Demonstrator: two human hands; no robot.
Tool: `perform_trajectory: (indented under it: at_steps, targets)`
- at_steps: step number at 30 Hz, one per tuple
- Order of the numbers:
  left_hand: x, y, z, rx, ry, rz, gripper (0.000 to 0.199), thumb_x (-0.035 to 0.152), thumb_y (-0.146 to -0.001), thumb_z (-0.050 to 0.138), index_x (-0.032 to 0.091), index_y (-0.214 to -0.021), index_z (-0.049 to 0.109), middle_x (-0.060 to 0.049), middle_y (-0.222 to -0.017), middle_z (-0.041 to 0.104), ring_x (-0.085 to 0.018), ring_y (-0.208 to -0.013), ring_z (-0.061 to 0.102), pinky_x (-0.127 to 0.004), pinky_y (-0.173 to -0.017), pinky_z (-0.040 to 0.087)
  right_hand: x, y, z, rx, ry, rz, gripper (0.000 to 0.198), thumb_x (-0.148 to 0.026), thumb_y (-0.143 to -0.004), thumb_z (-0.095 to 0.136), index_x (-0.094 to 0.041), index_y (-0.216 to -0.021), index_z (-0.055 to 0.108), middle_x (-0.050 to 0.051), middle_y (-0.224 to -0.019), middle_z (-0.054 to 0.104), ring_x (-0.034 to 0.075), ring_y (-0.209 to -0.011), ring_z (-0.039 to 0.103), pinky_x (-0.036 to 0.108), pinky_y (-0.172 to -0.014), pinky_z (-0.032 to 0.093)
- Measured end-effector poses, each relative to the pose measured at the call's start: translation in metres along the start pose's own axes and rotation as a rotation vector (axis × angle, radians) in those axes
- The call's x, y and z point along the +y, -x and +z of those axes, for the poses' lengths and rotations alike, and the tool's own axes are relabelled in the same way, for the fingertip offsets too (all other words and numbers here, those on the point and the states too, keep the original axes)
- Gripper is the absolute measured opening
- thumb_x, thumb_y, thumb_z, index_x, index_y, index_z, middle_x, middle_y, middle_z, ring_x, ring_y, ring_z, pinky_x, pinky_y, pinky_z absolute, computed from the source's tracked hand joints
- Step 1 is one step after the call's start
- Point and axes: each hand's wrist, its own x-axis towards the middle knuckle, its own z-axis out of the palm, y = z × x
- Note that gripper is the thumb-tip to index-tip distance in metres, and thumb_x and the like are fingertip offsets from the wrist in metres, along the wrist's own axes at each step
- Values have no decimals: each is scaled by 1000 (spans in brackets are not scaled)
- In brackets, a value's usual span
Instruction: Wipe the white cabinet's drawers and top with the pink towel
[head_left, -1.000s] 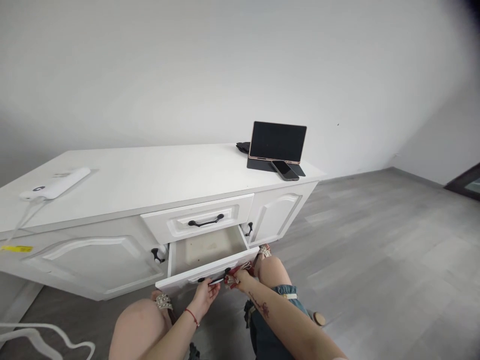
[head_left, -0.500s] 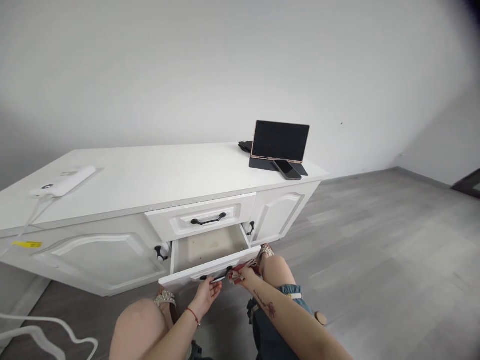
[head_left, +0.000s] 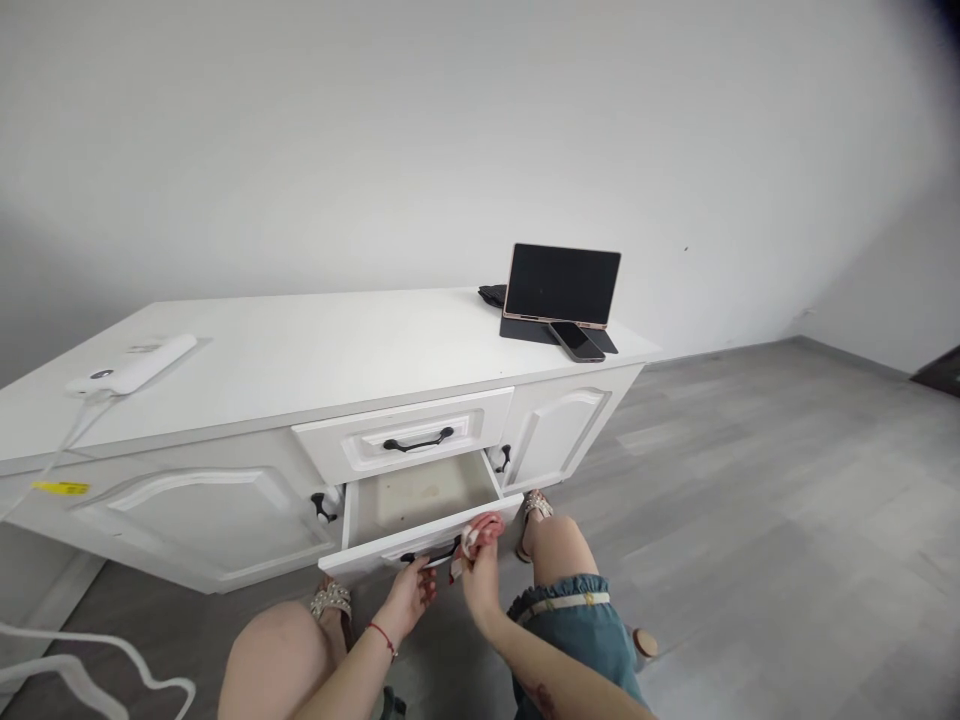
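The lower middle drawer (head_left: pixel 427 530) of the white cabinet is pulled out, and a few small dark specks show on its pale floor. My left hand (head_left: pixel 411 592) has its fingers curled at the dark drawer handle (head_left: pixel 442 553), and a thin pale edge shows by the fingertips. Bunched in my right hand (head_left: pixel 481 582) is a red and white cloth (head_left: pixel 482 530), raised against the right part of the drawer front. The closed upper drawer (head_left: pixel 412 435) lies just above.
On the cabinet top (head_left: pixel 322 345) stand a tablet (head_left: pixel 564 285), a phone (head_left: pixel 576 341) lying before it, and a dark folded item (head_left: pixel 493 295). A white power strip (head_left: pixel 135 365) with a hanging cord lies at left. My knees flank the drawer.
My right hand has turned and lifted the cloth from the handle's right end up toward the drawer's top edge. My left hand stays at the handle. The drawer has not visibly moved.
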Motion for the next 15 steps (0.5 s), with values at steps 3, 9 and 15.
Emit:
perform_trajectory:
  at_steps: [3,9,15]
  targets:
    - [0,-2,-1,16,22,22,21,16,-85,54,17,-64,53,1,-53,56,-10,-45,51,-21,-50,39,-9,19,11,-8,212,-56,45,-12,-68,48,-10,-111,58,18,-112,59,27,-95,63,35,-83,49]
    - [1,2,-8,-23,65,28,22,24,-84,42,17,-73,59,-4,-71,66,-17,-62,61,-30,-64,46,-33,31,11,-78,224,-90,43,-9,-72,43,-14,-112,59,13,-103,60,29,-98,61,36,-82,48]
    - [-5,6,-16,-68,161,36,14,20,-78,47,18,-72,60,-6,-68,66,-22,-77,67,-33,-75,50,-62,44,24,-186,53,109,42,-13,-73,56,-20,-115,54,13,-116,58,29,-109,58,33,-92,44]
